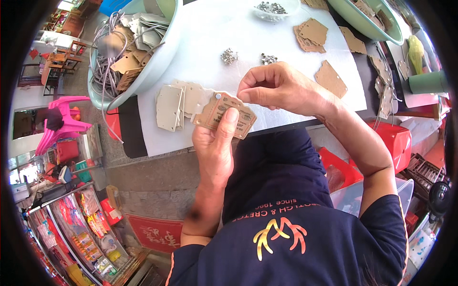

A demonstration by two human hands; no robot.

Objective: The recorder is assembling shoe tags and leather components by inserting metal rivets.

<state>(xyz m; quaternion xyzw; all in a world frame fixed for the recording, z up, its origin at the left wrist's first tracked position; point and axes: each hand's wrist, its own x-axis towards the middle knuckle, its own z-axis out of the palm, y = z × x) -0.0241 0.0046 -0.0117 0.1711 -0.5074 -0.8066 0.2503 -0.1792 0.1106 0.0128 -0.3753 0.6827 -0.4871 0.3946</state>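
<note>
Left hand (214,148) near centre, closed on a small stack of brown cardboard tags (224,114), thumb pressed on top. Right hand (276,88) at 1 o'clock from the tags, fingertips pinched together beside a silver rivet (218,96). White table sheet (214,38) at 12 o'clock.

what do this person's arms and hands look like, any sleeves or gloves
Both the left hand and the right hand are bare: no gloves, and no rings or watch that I can see. The forearms are uncovered too. Short dark navy sleeves with a thin orange edge end above the elbows.
</note>
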